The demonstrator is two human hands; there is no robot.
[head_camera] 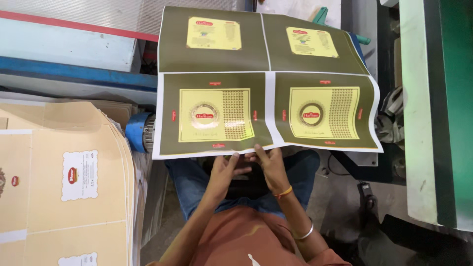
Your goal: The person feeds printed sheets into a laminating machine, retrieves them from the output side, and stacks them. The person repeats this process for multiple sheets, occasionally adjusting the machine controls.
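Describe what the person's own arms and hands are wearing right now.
Both forearms are bare, with no gloves. The right hand has an orange thread band at the wrist and a silver metal bangle further up. The left hand wears nothing. Rust-orange shirt.

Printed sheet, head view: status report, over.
Left hand and right hand both pinch the near edge of the olive printed sheet. Sheet spread flat, four panels. Tan sheet stack alongside, apart.

One big printed sheet (266, 81) is at 12 o'clock. It has four olive panels, two above and two below. Each panel has one yellow label, so four labels. One stack of tan sheets (64, 182) lies at 9 o'clock. Two hands hold the sheet: left hand (227, 170), right hand (270, 167).
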